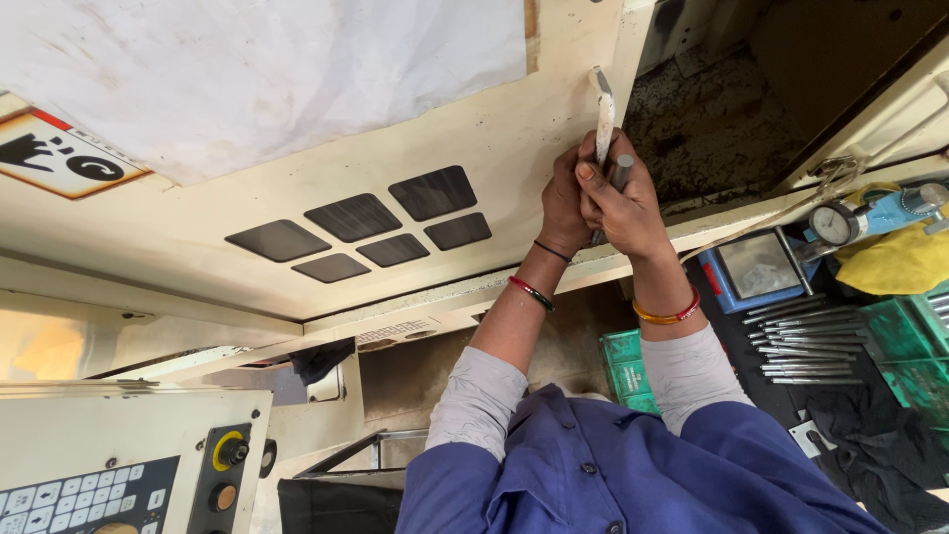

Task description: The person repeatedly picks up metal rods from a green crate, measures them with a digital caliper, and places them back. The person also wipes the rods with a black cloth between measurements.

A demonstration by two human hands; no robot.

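Door handle (602, 99), a whitish bar on the cream machine door (474, 148), is what we grip: our left hand (565, 203) is wrapped around its lower part, fingers pressed together. Our right hand (623, 203) closes around a grey metal rod (622, 170) just beside the handle, touching the left hand. Beyond the right hand, a dial gauge (835, 223) and a row of metal rods (806, 346) lie on the bench (727, 316). Dark rectangular vents (361, 232) sit left of our left hand.
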